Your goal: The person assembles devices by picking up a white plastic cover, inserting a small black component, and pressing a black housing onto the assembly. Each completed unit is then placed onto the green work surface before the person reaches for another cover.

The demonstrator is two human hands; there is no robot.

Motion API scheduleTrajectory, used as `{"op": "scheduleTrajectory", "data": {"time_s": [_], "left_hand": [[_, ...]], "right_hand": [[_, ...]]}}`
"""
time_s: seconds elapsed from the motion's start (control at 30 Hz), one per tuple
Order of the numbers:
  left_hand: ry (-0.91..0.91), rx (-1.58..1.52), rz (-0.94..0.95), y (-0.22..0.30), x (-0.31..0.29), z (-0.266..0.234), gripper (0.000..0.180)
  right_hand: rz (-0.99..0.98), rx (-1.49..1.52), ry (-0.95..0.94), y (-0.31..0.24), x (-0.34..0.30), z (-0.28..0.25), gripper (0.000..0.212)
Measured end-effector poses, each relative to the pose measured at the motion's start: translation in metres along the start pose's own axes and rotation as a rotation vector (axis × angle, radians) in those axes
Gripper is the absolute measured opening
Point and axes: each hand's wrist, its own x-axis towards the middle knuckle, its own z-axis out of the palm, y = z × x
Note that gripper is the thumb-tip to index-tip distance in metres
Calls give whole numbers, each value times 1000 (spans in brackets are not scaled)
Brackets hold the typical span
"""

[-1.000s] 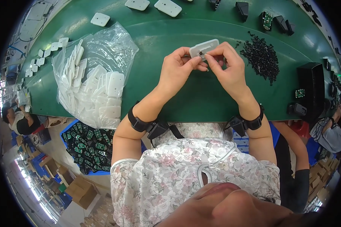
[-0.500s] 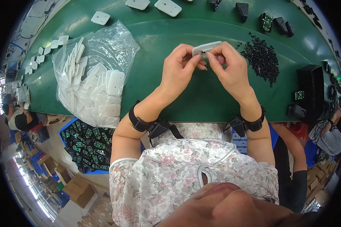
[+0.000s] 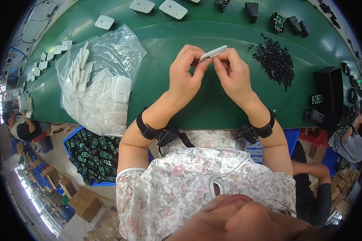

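Note:
A small white plastic cover plate [image 3: 214, 52] is held up over the green table, tilted nearly edge-on. My left hand [image 3: 187, 68] pinches its left end between thumb and fingers. The fingers of my right hand [image 3: 231, 70] close on its right end, thumb close to the left thumb. Whatever lies on the plate's near side is hidden by my fingertips. To the right of my hands is a heap of small black parts [image 3: 275, 61]. On the left, many similar white plates [image 3: 118, 90] lie in and spill from a clear plastic bag [image 3: 122, 48].
Single white plates [image 3: 173, 9] stand along the far side of the green table [image 3: 165, 36]. Black housings [image 3: 251, 11] and an open one with a green circuit board [image 3: 278, 22] sit far right. A black box [image 3: 330, 92] is at right; a blue bin of circuit boards [image 3: 94, 156] stands below left.
The white plate has tipped more edge-on, and my right hand has drawn in left and closer to my left hand. At the right, the other person's arm has shifted.

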Motion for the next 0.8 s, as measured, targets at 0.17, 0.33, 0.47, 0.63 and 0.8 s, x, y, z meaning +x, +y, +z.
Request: {"op": "scheduleTrajectory", "data": {"time_s": [0.17, 0.33, 0.47, 0.63, 0.8], "left_hand": [[4, -183, -137, 11, 0, -1, 5], [-65, -221, -201, 11, 1, -2, 6], [-73, -179, -244, 6, 0, -4, 7], [-153, -299, -424, 3, 7, -14, 13], [6, -301, -449, -11, 19, -24, 18]], "right_hand": [[-38, -77, 160, -4, 2, -10, 19], [-34, 19, -33, 3, 11, -21, 24], [171, 37, -180, -3, 12, -24, 18], [246, 7, -186, -1, 14, -22, 17], [-61, 42, -113, 29, 53, -17, 23]]}}
